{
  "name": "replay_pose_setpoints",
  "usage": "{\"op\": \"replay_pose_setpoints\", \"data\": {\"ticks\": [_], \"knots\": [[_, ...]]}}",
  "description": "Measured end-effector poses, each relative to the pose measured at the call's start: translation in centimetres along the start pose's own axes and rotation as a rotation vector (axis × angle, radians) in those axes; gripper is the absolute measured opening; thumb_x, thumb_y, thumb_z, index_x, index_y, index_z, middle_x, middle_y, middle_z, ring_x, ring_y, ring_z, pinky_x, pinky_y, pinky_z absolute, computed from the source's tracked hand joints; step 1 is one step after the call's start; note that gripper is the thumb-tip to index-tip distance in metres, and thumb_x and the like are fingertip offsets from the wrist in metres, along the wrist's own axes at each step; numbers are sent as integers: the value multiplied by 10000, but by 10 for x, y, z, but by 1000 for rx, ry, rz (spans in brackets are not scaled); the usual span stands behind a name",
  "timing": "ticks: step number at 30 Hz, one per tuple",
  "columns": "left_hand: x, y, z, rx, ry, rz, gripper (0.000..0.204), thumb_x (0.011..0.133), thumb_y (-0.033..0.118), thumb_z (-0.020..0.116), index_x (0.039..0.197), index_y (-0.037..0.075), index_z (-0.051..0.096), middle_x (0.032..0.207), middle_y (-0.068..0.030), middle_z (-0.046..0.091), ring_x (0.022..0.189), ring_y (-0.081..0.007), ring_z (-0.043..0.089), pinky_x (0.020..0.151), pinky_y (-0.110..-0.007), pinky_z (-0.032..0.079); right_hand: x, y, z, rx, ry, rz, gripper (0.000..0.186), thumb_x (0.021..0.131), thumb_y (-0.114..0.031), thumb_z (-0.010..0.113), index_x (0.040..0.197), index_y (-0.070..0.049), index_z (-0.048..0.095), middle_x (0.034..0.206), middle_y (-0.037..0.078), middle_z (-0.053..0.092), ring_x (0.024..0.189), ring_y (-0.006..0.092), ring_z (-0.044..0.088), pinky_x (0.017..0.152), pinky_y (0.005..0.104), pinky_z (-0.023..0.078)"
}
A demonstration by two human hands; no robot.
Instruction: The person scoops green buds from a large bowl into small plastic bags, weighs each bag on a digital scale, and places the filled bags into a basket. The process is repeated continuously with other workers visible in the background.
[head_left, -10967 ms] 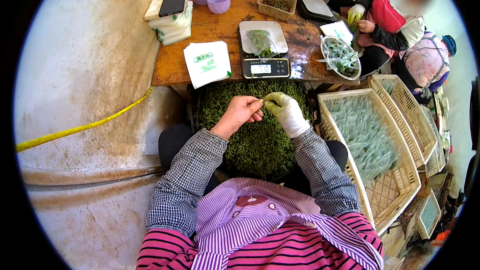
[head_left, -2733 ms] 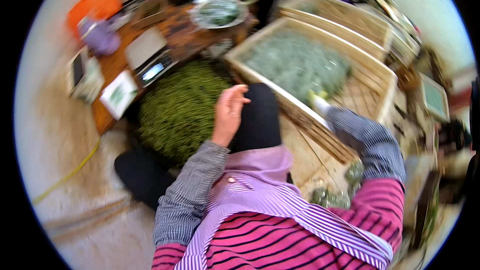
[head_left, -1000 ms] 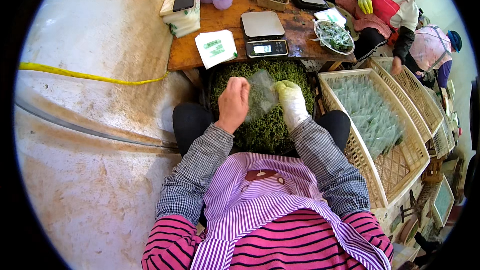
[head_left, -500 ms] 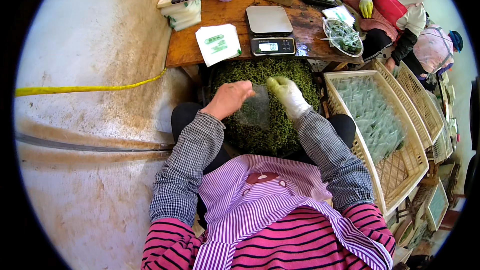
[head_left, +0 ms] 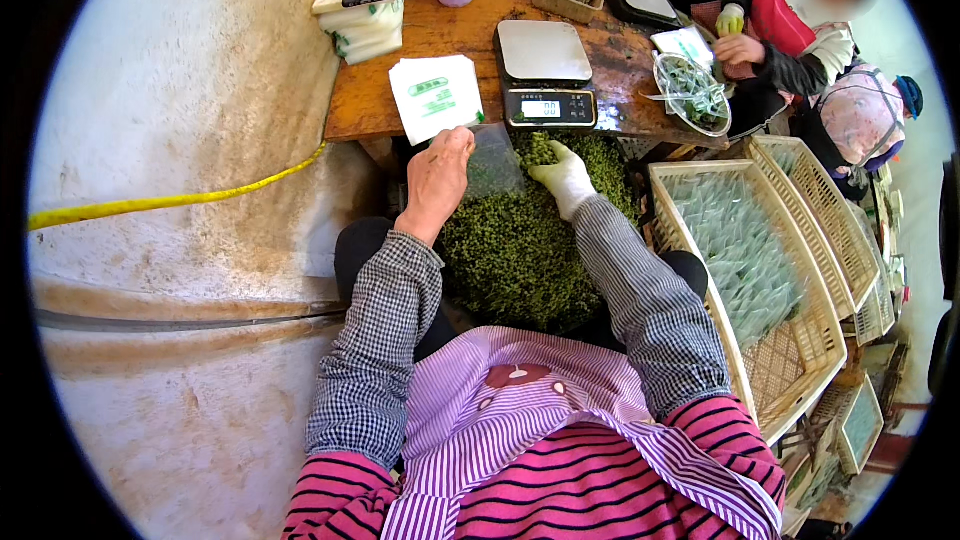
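Clear glossy plastic bag (head_left: 493,162), crinkled, in bare left hand (head_left: 437,183); white cloth glove on right hand (head_left: 564,178). Matt, rough green heap (head_left: 520,245). Worn wooden worktop (head_left: 470,40), stained. Smooth metal scale (head_left: 545,70). Woven wicker trays (head_left: 790,340). Rough concrete floor (head_left: 180,120).

the person is wearing a shirt in a small black-and-white check, its sleeves reaching down to both wrists. over it an apron in thin purple-and-white stripes is covering the chest, with a dark reddish patch sewn near its middle. below that a top in bold pink-and-black stripes is showing at both sides. dark trousers are covering the legs. the right hand (head_left: 562,176) is wearing a white glove, while the left hand (head_left: 437,178) is going bare.
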State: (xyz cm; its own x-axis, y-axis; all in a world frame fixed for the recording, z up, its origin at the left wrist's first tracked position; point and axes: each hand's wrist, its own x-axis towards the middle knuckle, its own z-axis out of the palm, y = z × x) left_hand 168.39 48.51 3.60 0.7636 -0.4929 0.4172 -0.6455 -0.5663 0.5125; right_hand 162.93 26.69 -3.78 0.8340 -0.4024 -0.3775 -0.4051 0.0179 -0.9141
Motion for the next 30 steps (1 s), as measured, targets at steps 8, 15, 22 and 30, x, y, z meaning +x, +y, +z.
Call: {"op": "replay_pose_setpoints", "data": {"ticks": [8,15,22,30], "knots": [[2,18,22,-44,151,210,47,799,59,637,780,41,676,1060,-122,657,736,-291,666,636,-364,544,-94,-76,-20,521,-254,-370,383,812,-87,693,1176,-48,582,1125,36,645,1035,151,594,953,305,429],[-7,4,48,-61,9,413,61,703,-28,604,685,17,641,738,-177,648,660,-310,650,634,-389,560,-97,-97,1,219,-314,-289,499,843,-168,681,1283,-23,495,1247,69,551,1132,211,524,1018,353,390],[-13,7,43,52,-120,353,63,735,81,707,778,37,694,1008,-200,653,762,-314,673,708,-384,567,-94,-83,3,182,-256,-325,521,908,-105,619,1382,-6,427,1264,79,544,1140,161,520,982,269,415],[-16,13,38,-27,-204,344,114,747,83,695,854,49,677,1220,-252,566,856,-342,664,708,-386,560,-72,-74,4,-1009,139,-675,389,706,-181,742,1067,-99,624,1004,123,630,955,300,613,851,402,470]]}}
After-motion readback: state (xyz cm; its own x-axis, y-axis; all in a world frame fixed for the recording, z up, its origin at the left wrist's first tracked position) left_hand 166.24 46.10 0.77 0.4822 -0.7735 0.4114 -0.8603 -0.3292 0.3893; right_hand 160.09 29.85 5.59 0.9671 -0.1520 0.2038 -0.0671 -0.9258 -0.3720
